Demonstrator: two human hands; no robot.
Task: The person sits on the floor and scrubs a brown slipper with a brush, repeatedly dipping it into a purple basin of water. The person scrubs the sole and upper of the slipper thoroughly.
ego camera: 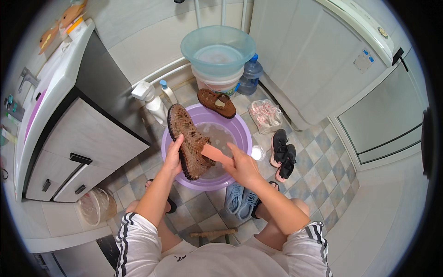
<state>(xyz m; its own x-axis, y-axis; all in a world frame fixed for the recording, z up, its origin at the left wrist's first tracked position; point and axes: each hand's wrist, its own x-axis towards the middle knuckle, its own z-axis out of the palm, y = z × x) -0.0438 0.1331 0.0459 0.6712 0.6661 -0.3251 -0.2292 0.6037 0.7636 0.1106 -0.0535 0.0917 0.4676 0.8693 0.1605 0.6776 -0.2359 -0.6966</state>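
Note:
My left hand (175, 155) grips a wet brown perforated shoe (185, 133) by its side, holding it over a purple plastic basin (245, 142). In my right hand (244, 166) is a pink brush (216, 154), its head against the shoe's opening; its bristles are hidden. Cloudy water (218, 133) with some foam lies in the basin. The other brown shoe (217, 103) rests across the basin's far rim. A small round container (258, 152) with white contents stands on the floor, just right of the basin.
Blue sneakers (241, 200) stand near my foot, black sneakers (283, 154) further right. Behind the basin are a teal tub (218, 52) on a bucket (219, 81), a blue water jug (251, 74) and white bottles (155, 107). A vanity cabinet (90, 135) borders the left.

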